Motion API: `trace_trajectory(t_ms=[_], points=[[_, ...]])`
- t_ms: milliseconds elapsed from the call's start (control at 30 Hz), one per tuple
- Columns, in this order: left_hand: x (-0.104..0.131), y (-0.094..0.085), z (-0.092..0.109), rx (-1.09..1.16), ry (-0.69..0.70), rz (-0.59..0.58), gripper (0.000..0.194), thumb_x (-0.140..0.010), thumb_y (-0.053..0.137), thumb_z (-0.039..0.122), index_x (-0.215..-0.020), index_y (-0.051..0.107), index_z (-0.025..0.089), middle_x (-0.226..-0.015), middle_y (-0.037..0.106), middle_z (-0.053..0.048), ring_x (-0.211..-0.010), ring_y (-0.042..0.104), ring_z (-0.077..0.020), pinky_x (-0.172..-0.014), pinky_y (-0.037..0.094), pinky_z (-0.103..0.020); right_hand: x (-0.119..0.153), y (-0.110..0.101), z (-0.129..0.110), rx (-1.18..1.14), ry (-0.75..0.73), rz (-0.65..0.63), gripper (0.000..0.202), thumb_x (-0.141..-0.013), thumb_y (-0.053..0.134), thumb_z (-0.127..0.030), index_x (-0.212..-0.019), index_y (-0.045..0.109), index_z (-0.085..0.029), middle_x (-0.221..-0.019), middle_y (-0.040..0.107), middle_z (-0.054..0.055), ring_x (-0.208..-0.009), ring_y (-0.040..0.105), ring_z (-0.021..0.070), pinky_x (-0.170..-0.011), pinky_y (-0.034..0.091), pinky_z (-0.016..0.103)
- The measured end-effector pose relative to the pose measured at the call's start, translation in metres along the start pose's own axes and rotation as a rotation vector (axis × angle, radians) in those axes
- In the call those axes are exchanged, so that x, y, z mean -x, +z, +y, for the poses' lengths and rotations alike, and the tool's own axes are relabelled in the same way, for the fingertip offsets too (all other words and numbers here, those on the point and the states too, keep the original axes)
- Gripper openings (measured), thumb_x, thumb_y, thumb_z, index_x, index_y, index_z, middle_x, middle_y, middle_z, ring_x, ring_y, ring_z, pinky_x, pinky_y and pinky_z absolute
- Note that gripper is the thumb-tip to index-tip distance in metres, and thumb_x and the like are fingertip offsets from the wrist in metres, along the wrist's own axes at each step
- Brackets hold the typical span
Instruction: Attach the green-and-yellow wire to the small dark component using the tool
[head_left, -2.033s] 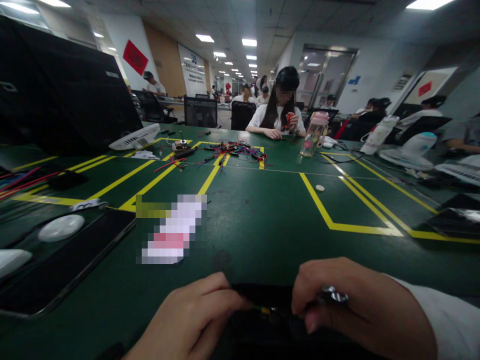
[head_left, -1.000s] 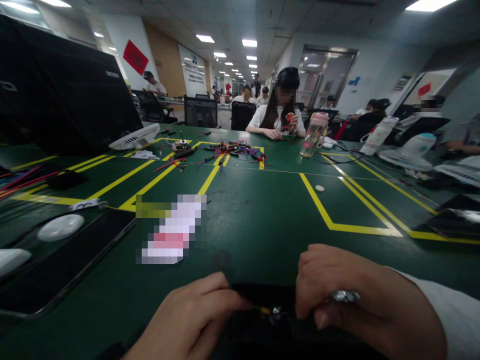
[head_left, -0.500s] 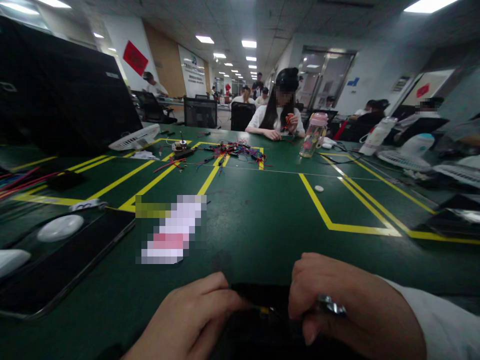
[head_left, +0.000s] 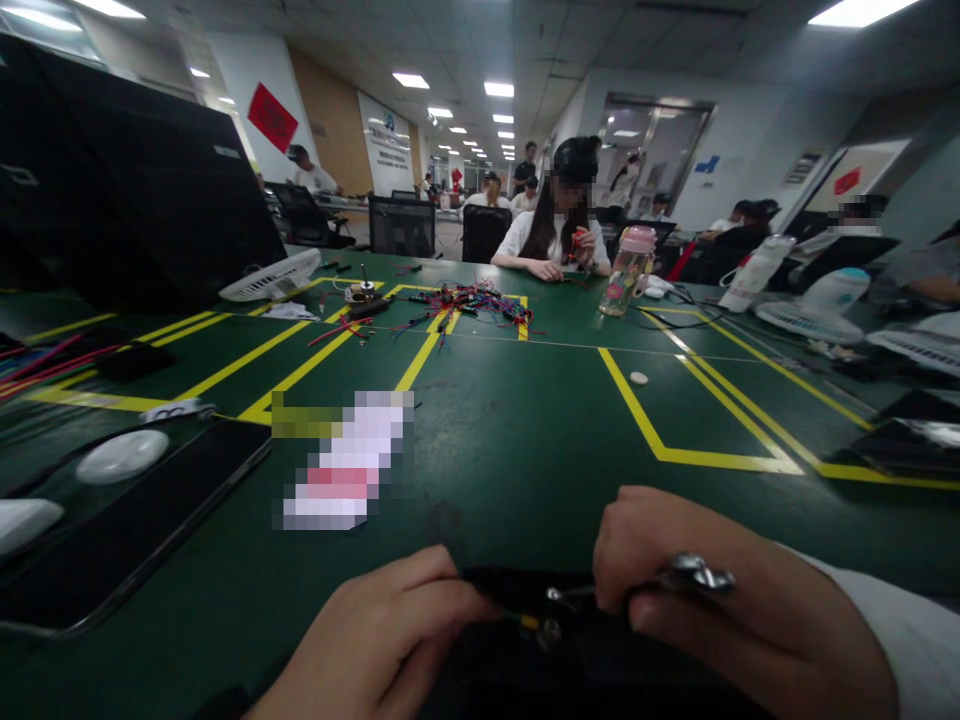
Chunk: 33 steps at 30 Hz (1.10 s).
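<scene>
My left hand (head_left: 382, 630) is closed at the bottom centre. Its thumb and forefinger pinch a thin dark wire with a yellow end piece (head_left: 529, 622). A small round metal part (head_left: 550, 632) lies right by that yellow end, on a black object (head_left: 517, 660) whose shape is lost in shadow. My right hand (head_left: 697, 590) is closed around a slim shiny metal tool (head_left: 576, 593). The tool's small rounded tip points left, above the yellow end and apart from it. A bright silver piece (head_left: 701, 573) sticks out behind my fingers, apparently the tool's other end.
At left lie a dark phone-like slab (head_left: 142, 530) and a white round object (head_left: 124, 456). A blurred-out paper (head_left: 352, 460) is ahead. Farther back are a wire heap (head_left: 472, 300), a pink-lidded bottle (head_left: 628, 270) and a seated person (head_left: 559, 230). A big black monitor (head_left: 127, 180) stands left.
My right hand has moved up and to the right with the metal tool, whose shaft and tip now show. The small round metal part has come into sight. My left hand is nearly still.
</scene>
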<state>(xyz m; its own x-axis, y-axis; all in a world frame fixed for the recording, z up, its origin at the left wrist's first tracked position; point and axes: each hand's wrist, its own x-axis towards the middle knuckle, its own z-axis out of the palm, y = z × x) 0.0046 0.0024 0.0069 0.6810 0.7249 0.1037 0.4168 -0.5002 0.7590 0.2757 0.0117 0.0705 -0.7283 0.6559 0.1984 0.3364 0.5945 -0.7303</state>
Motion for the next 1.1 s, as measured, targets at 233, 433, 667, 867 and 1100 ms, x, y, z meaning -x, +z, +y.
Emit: trace_trajectory(t_ms=[233,433,667,867,1100], points=[[0.002,0.0,-0.001,-0.017,0.002,0.003,0.041,-0.094,0.037,0.007,-0.115,0.057,0.036,-0.113,0.059,0.006,-0.103,0.058,-0.0099,-0.085,0.043,-0.016,-0.005,0.001,0.004,0.021,-0.022,-0.116,0.009,-0.095,0.053,-0.019,-0.091,0.061,-0.022,-0.085,0.067,-0.002,-0.08,0.059,0.0154,-0.081,0.034,0.034],[0.002,0.0,0.0,-0.02,-0.015,-0.003,0.044,-0.092,0.038,0.004,-0.113,0.057,0.037,-0.113,0.06,0.008,-0.101,0.059,-0.0098,-0.083,0.044,-0.016,-0.009,0.001,0.006,0.068,-0.047,-0.179,0.007,-0.092,0.056,-0.016,-0.09,0.062,-0.019,-0.084,0.067,-0.001,-0.078,0.058,0.0144,-0.075,0.034,0.032],[0.001,0.003,0.0,-0.024,-0.019,0.004,0.043,-0.092,0.038,0.005,-0.113,0.057,0.037,-0.111,0.061,0.008,-0.099,0.059,-0.0101,-0.082,0.044,-0.016,-0.009,0.003,0.005,0.09,-0.054,-0.138,0.006,-0.093,0.058,-0.016,-0.09,0.062,-0.018,-0.08,0.067,-0.001,-0.074,0.057,0.013,-0.073,0.034,0.029],[0.004,0.003,0.0,-0.016,-0.018,0.001,0.041,-0.092,0.039,0.005,-0.112,0.058,0.036,-0.111,0.061,0.007,-0.1,0.059,-0.01,-0.084,0.044,-0.016,-0.009,0.006,0.005,0.141,-0.058,-0.12,0.007,-0.089,0.067,-0.021,-0.087,0.061,-0.019,-0.078,0.067,-0.004,-0.073,0.058,0.0117,-0.072,0.034,0.029],[0.002,0.0,0.003,0.0,-0.017,0.007,0.045,-0.092,0.037,0.003,-0.114,0.058,0.036,-0.111,0.061,0.007,-0.1,0.059,-0.0107,-0.084,0.044,-0.017,-0.009,0.011,0.005,0.152,-0.094,-0.119,0.011,-0.092,0.063,-0.027,-0.085,0.059,-0.02,-0.077,0.068,-0.003,-0.071,0.058,0.0126,-0.069,0.034,0.029]])
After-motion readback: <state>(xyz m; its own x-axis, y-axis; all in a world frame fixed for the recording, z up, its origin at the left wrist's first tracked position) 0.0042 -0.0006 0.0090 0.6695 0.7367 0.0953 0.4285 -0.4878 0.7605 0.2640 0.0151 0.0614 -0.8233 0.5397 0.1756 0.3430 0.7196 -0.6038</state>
